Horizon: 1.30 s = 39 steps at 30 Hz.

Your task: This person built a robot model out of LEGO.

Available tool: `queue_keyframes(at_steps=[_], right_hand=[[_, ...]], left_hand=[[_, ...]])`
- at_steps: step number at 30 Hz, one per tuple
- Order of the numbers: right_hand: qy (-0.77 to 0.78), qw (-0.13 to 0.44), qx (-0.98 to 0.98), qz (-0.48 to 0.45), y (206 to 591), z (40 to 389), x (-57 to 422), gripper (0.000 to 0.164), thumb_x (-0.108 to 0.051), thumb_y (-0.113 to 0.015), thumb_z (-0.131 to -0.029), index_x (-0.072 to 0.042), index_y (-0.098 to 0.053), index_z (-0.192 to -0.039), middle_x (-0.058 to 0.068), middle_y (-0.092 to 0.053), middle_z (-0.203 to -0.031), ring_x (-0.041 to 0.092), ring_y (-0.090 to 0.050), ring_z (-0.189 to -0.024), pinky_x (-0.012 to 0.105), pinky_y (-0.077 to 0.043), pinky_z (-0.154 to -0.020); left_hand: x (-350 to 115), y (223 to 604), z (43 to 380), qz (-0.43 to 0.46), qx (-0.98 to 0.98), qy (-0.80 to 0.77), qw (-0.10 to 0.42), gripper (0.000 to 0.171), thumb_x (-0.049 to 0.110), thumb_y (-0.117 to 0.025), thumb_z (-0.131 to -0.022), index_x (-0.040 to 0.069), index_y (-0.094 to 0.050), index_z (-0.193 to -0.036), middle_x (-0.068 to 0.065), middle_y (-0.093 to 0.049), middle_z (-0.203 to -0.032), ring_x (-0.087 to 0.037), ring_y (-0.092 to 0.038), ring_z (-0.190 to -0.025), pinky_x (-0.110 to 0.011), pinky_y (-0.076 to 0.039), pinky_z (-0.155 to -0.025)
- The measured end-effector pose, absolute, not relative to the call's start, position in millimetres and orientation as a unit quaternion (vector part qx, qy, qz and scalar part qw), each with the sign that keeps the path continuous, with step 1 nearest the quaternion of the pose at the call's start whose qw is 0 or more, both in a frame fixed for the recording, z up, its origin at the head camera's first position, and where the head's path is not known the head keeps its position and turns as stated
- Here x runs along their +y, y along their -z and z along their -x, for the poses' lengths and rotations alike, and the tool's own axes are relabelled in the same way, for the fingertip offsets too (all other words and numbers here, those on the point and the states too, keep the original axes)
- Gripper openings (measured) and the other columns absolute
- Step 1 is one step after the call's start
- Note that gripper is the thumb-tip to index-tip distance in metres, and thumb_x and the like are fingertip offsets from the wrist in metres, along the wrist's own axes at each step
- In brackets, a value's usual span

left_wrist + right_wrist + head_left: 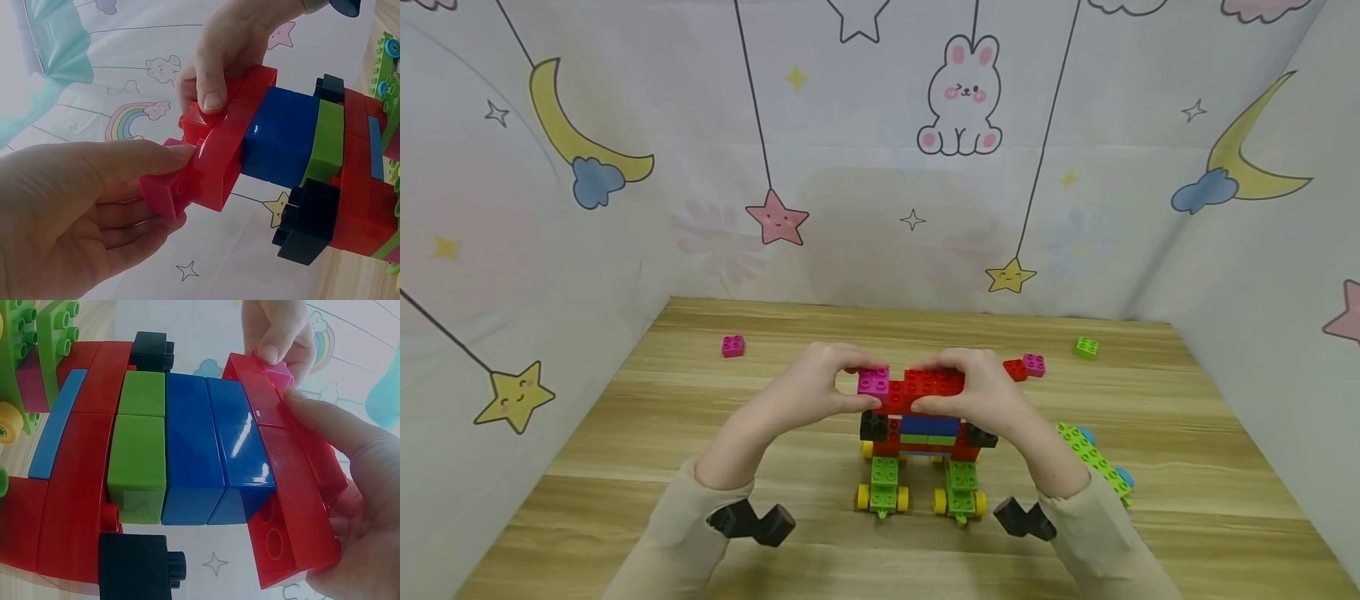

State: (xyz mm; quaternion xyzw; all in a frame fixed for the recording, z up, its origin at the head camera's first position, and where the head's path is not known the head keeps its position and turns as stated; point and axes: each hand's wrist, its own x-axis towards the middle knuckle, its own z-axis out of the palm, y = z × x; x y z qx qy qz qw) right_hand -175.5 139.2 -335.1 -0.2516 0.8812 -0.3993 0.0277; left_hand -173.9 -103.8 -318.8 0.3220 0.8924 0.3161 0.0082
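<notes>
A toy-brick build stands mid-table on two green wheeled bases point(884, 472) with yellow wheels. Red bricks, green bricks point(137, 447), blue bricks point(194, 450) and a red top layer point(215, 172) are stacked on it, with a black brick point(306, 222) at each side. My left hand point(808, 387) pinches a pink brick point(873, 383) between thumb and fingers at the top layer's left end; whether it is pressed fully down I cannot tell. My right hand point(973, 387) grips the red brick point(928, 382) on top at the right, its fingertips partly hidden behind.
A loose pink brick point(733, 346) lies at the back left. Back right are a red brick point(1015, 370), another pink brick point(1033, 365) and a lime brick point(1086, 347). A lime plate with blue wheels point(1093, 458) lies by my right forearm. A printed cloth point(880, 267) hangs behind the table.
</notes>
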Motion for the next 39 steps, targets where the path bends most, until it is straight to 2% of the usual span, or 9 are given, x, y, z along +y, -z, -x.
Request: queue_keyframes(at_steps=[18,27,39], right_hand=[[0.401,0.027,0.88,0.253,334,175,138,0.039,-0.022,-0.081,-0.081,-0.008,-0.071,-0.116,0.007,-0.073,-0.107,0.017,-0.065,-0.088,0.029,-0.055,-0.075],[0.392,0.027,0.884,0.254,334,175,139,0.039,-0.023,-0.081,-0.081,-0.007,-0.071,-0.115,0.008,-0.073,-0.107,0.018,-0.065,-0.089,0.029,-0.055,-0.075],[0.355,0.035,0.895,0.267,326,175,138,0.04,-0.026,-0.078,-0.084,-0.005,-0.07,-0.117,0.009,-0.072,-0.109,0.02,-0.066,-0.093,0.034,-0.056,-0.08]], left_hand=[[-103,323,173,-0.323,0.892,-0.316,-0.006,0.039,0.016,-0.078,-0.083,0.002,-0.069,-0.119,-0.009,-0.072,-0.113,-0.024,-0.066,-0.103,-0.039,-0.056,-0.09],[-106,329,173,-0.355,0.877,-0.322,-0.039,0.038,0.013,-0.077,-0.083,0.001,-0.068,-0.118,-0.009,-0.073,-0.109,-0.023,-0.068,-0.102,-0.039,-0.056,-0.09],[-109,339,171,-0.368,0.865,-0.332,-0.078,0.046,0.016,-0.078,-0.084,0.002,-0.065,-0.126,-0.012,-0.069,-0.121,-0.025,-0.065,-0.106,-0.04,-0.055,-0.092]])
